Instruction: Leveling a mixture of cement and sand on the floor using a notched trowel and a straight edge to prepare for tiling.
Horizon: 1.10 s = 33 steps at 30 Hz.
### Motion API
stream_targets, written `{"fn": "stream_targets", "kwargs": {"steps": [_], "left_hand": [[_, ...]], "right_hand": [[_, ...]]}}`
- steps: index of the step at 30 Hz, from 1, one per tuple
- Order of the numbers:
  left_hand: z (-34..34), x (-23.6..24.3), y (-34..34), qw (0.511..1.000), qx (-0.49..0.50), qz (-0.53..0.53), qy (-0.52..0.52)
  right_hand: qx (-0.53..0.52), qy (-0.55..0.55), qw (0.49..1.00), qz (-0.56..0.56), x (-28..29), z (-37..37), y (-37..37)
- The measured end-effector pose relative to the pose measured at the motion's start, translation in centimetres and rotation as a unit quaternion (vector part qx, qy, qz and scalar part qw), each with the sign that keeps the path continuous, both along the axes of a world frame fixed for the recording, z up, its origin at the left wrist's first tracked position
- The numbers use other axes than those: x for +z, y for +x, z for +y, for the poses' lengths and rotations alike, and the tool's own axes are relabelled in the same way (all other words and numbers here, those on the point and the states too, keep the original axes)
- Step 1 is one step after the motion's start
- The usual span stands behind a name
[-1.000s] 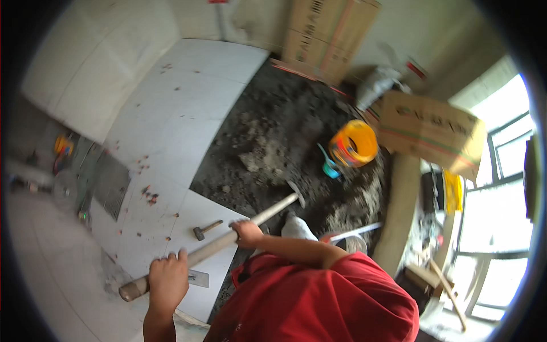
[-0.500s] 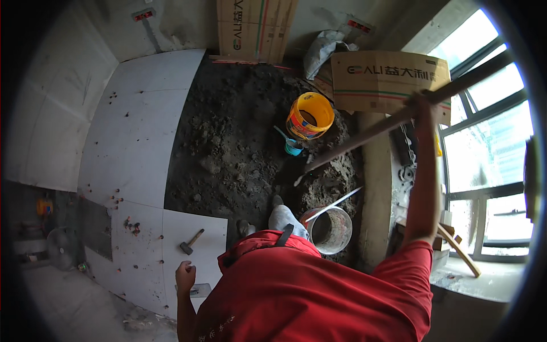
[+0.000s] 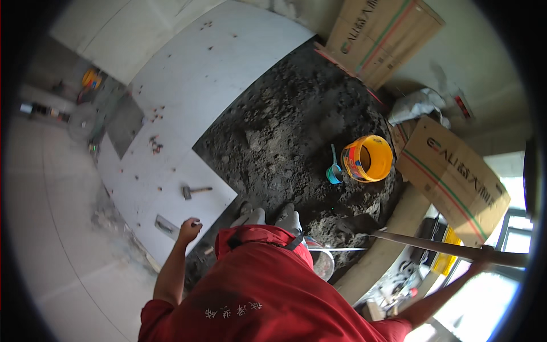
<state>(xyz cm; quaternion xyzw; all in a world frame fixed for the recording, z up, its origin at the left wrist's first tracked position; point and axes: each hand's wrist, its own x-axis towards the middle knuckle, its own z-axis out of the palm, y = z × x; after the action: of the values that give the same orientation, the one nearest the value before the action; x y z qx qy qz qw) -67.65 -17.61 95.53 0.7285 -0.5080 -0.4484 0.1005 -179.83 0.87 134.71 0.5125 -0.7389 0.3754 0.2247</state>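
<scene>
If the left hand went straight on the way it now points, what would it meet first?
Probably the hammer lying on the pale tile, ahead of the left hand in the picture. Depth is unclear: the hand seems raised, so it might pass above.

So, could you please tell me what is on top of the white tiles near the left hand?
A hammer and a flat grey tool lie there, with scattered reddish bits. The surface beneath them is covered.

Building site, half-tiled floor (image 3: 199, 91)
</scene>
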Motion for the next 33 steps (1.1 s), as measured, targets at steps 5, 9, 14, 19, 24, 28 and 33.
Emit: {"fn": "stream_targets", "kwargs": {"steps": [5,9,14,19,24,28,33], "left_hand": [[2.5,0.0,-0.9,0.994,0.107,0.017,0.021],[5.3,-1.1,1.2,0.990,0.122,-0.068,0.029],[5.9,-8.3,6.0,0.987,0.137,-0.066,0.060],[-0.7,-13.5,9.7,0.957,0.264,0.055,0.106],[-9.4,-12.5,17.5,0.941,0.324,0.089,-0.041],[-13.5,-8.3,18.2,0.885,0.419,0.199,0.022],[-2.8,-11.8,17.8,0.814,0.551,0.182,0.024]], "right_hand": [[-0.157,0.111,0.907,-0.375,-19.0,-7.6,7.8],[-0.216,-0.032,0.796,-0.564,-26.6,-1.5,12.2],[-0.278,0.029,0.729,-0.625,-28.1,-2.5,18.0],[-0.156,0.362,0.882,-0.258,-28.6,-6.7,24.4],[-0.204,0.305,0.686,-0.628,-36.6,-27.4,45.0],[-0.007,0.456,0.711,-0.535,-36.1,-45.1,56.0],[0.141,0.533,0.678,-0.486,-36.9,-61.0,70.9]]}}
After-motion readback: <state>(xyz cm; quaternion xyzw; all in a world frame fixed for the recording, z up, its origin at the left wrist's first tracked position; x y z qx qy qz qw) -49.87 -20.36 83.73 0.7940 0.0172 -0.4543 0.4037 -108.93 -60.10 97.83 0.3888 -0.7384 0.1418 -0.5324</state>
